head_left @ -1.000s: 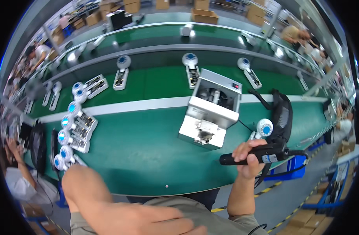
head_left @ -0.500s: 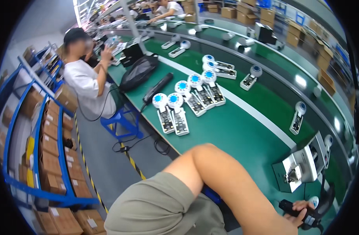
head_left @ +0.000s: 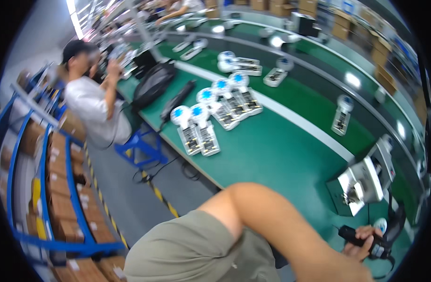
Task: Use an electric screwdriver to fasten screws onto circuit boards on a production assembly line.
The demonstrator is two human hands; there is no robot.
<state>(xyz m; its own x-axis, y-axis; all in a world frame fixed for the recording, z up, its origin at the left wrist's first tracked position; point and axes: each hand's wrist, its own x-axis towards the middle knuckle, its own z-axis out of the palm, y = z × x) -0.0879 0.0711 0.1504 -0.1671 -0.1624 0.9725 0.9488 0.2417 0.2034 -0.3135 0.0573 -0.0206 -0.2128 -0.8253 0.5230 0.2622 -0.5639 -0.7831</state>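
My left arm bends across in front of me toward the lower right. At its end, my left hand (head_left: 359, 244) is closed around a black power screwdriver (head_left: 349, 232) with a thin tip pointing left. Beside the fingers is the round white-and-blue head (head_left: 380, 224) of another unit, partly hidden. A silver metal fixture (head_left: 358, 187) stands just beyond the hand. Farther left on the green bench lie several white handheld units (head_left: 207, 136) with round blue-centred heads and exposed circuit boards. My right hand cannot be seen.
A second black tool (head_left: 178, 101) and a black bag (head_left: 154, 83) lie along the green bench (head_left: 262, 160). Beyond it, a conveyor (head_left: 314, 105) carries more units. A person (head_left: 91, 101) sits at the left near a blue rack (head_left: 44, 164) of cartons.
My view has shifted, so the bench and units sit farther up and left in the picture. My left hand keeps its hold on the power screwdriver.
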